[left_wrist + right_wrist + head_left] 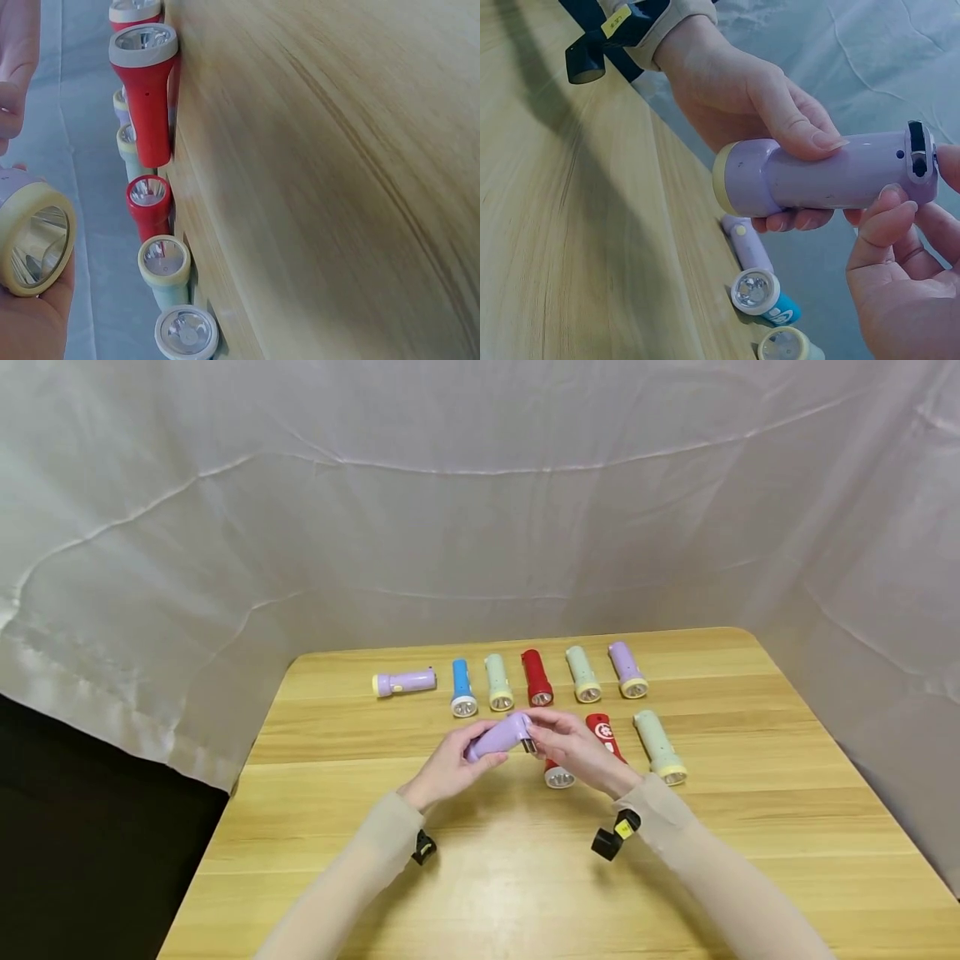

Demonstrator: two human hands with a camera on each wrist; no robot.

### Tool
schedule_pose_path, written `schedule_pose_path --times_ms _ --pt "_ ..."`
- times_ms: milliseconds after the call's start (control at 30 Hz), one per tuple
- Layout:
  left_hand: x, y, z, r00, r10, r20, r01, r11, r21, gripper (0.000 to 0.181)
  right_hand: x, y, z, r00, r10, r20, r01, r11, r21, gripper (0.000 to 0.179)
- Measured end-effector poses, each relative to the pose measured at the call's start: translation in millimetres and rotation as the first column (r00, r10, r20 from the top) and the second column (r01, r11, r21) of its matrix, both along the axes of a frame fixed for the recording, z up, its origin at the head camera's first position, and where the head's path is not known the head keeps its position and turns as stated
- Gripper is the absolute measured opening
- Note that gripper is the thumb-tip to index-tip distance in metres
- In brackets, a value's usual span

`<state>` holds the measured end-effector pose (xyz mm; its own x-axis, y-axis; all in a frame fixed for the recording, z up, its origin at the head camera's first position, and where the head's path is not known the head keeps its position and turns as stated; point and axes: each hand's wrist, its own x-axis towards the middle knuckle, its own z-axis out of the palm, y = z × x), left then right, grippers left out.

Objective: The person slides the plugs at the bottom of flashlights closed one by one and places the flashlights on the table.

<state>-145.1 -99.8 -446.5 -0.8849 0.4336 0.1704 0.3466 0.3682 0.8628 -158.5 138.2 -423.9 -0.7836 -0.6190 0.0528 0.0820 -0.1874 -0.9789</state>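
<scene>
A purple flashlight (498, 739) with a cream lens rim is held above the table, its tail toward the right. My left hand (452, 765) grips its body, thumb on the near side. At the tail, my right hand (573, 748) pinches the end with thumb and fingers, beside metal plug prongs (528, 747) that stick out. In the right wrist view the flashlight (817, 176) lies level, with my left hand (742, 90) around its body and my right hand (900, 277) at the tail. The left wrist view shows its reflector (41, 247).
Behind the hands runs a row of flashlights: purple (408, 682), blue (462, 681), green (497, 677), red (535, 672), green (581, 668) and purple (624, 664). Nearer lie two red ones (558, 775) (602, 731) and a green one (656, 739). Grey cloth (480, 552) surrounds the wooden table (300, 860).
</scene>
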Motion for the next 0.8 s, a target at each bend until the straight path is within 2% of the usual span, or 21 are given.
schedule_pose_path --times_ms 200,500,800 --pt "0.4 2.1 -0.6 1.0 0.003 0.0 -0.003 1.0 -0.006 0.046 -1.0 0.6 -1.1 0.999 0.004 0.032 -0.004 1.0 0.001 0.027" --pt "0.1 2.7 -1.7 1.0 0.009 -0.004 -0.009 1.0 -0.018 0.046 -1.0 0.9 -2.9 0.993 0.041 0.109 -0.035 0.998 -0.053 0.025" --pt "1.0 3.2 -0.8 1.0 0.008 0.003 -0.008 1.0 -0.022 0.047 0.1 1.1 0.0 0.991 0.036 0.129 -0.032 0.999 -0.03 0.034"
